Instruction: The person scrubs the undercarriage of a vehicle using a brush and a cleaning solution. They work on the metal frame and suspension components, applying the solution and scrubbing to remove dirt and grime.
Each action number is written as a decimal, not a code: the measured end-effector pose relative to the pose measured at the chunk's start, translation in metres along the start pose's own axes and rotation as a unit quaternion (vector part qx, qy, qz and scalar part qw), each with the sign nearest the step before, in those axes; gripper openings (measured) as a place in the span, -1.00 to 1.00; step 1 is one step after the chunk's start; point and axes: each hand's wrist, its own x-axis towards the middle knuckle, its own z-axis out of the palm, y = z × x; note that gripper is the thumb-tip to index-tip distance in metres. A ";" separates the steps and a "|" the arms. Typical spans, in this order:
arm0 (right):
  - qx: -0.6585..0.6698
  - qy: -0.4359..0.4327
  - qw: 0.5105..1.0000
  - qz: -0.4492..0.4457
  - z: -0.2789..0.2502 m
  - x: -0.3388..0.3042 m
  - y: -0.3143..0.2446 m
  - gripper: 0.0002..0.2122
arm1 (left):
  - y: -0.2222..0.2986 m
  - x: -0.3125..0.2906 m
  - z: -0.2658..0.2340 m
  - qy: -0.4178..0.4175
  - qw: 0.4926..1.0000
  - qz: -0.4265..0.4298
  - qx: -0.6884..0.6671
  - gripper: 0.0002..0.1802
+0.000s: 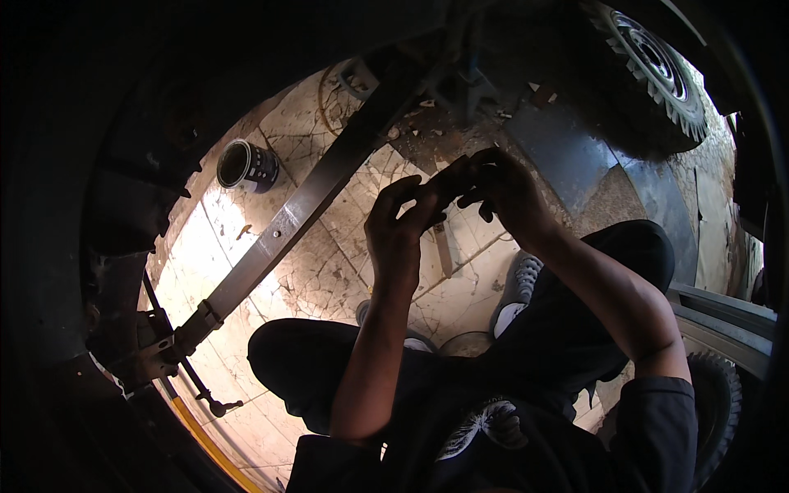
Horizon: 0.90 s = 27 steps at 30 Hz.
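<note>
Both my hands are raised in shadow over the tiled floor, their fingers meeting in front of me. My left hand (397, 220) is bent with fingers curled and reaching toward the right one. Its fingertips end at a dark, elongated shape, too dim to name or to tell apart from the fingers. My right hand (511, 195) comes in from the right with its fingers bent and pinched at the far end of that dark shape. Left of my hands, a long metal beam (283, 226) runs diagonally, apart from them.
An open dark can (246, 167) stands beyond the beam. A rod with a jointed end (197, 380) hangs near the beam's lower end, above a yellow strip (205, 440). One tyre (657, 70) is at far right, another (717, 403) at near right. My shoe (516, 289) rests below my hands.
</note>
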 end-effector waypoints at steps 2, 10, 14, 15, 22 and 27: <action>0.005 0.009 1.000 -0.013 -0.001 -0.001 0.000 -0.75 | 0.000 0.001 -0.001 -0.003 0.999 0.003 0.036 -0.61; -0.116 0.002 0.992 -0.053 -0.005 -0.008 -0.010 -0.64 | -0.003 -0.006 -0.014 -0.009 0.995 -0.008 0.102 -0.67; -0.099 -0.021 0.993 -0.061 -0.002 -0.015 -0.006 -0.71 | -0.003 -0.011 -0.020 -0.036 0.992 0.033 0.116 -0.72; -0.112 -0.014 0.991 -0.077 -0.001 -0.017 -0.006 -0.72 | -0.003 -0.012 -0.023 -0.048 0.991 0.042 0.121 -0.74; -0.293 -0.108 0.940 -0.137 -0.011 -0.017 -0.014 -0.80 | -0.009 -0.018 -0.041 -0.087 0.968 0.053 0.231 -0.76; -0.343 -0.145 0.903 -0.213 -0.009 -0.020 -0.017 -0.79 | -0.016 -0.021 -0.040 -0.086 0.972 0.043 0.217 -0.73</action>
